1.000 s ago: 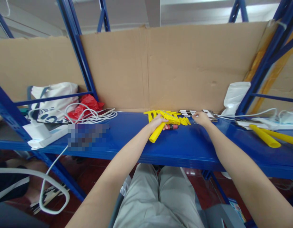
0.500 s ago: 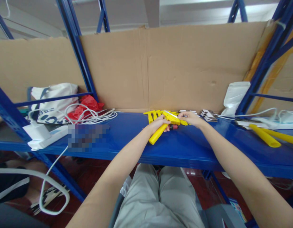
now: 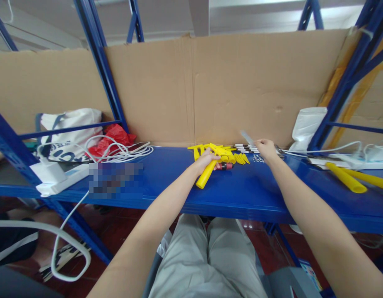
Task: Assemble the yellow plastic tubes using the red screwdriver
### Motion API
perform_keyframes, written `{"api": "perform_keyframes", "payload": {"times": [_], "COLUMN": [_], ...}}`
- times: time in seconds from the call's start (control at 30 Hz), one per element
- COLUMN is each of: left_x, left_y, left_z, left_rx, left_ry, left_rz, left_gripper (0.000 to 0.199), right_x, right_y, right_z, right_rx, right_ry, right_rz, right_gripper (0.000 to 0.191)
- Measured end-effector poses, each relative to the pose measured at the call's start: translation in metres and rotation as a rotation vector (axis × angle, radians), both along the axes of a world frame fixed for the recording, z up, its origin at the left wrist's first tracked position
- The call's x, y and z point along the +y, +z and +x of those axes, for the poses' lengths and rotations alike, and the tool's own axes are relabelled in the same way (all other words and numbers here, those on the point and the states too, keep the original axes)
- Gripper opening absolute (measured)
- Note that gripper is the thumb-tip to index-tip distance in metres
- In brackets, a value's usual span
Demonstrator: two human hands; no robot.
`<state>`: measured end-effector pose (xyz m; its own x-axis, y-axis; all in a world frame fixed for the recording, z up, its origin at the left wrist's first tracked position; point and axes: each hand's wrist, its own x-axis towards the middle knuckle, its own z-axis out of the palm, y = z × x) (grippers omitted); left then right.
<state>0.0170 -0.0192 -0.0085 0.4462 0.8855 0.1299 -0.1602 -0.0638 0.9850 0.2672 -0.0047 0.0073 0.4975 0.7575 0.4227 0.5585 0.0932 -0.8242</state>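
My left hand (image 3: 206,160) is wrapped round a yellow tool with a thick tubular handle (image 3: 206,176) that points toward the table's front edge. Beside its fingers, a red and black tool (image 3: 225,166) lies on the blue table (image 3: 166,174). Farther right, my right hand (image 3: 265,147) pinches a thin pale strip (image 3: 247,138), raised and tilted up to the left. Yellow pieces (image 3: 241,158) lie between the hands, and more yellow parts (image 3: 196,152) sit behind my left hand. Small metallic bits (image 3: 258,158) are scattered by my right hand.
Black-and-white strips (image 3: 244,148) lie at the back. Yellow tubes (image 3: 348,178) and a white pouch (image 3: 307,128) are on the right. White cables (image 3: 126,153), a power strip (image 3: 65,182) and a cloth bag (image 3: 73,132) occupy the left. Cardboard (image 3: 241,82) stands behind.
My right hand has moved right, away from the yellow tool, with the pale strip that lay along that tool now in its fingers. My left hand has barely shifted.
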Motion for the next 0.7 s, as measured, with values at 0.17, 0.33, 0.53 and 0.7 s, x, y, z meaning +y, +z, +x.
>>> {"api": "perform_keyframes", "payload": {"times": [0.17,0.33,0.53,0.7], "left_x": [-0.003,-0.004,-0.002,-0.001], "left_y": [0.002,0.003,0.001,0.001], "left_z": [-0.001,-0.001,-0.001,-0.001], "left_rx": [0.024,0.021,0.013,0.012], "left_ry": [0.018,0.023,0.02,0.016], "left_rz": [0.003,0.001,-0.001,-0.002], "left_gripper": [0.035,0.035,0.037,0.038], "right_x": [0.001,0.005,0.011,0.01], "right_y": [-0.007,-0.023,-0.034,-0.04], "right_z": [0.041,0.067,0.074,0.079], "right_rx": [-0.038,-0.065,-0.052,-0.155], "right_ry": [-0.308,-0.478,-0.457,-0.437], "right_rz": [-0.216,-0.358,-0.402,-0.366], "right_gripper": [0.031,0.053,0.053,0.046]}}
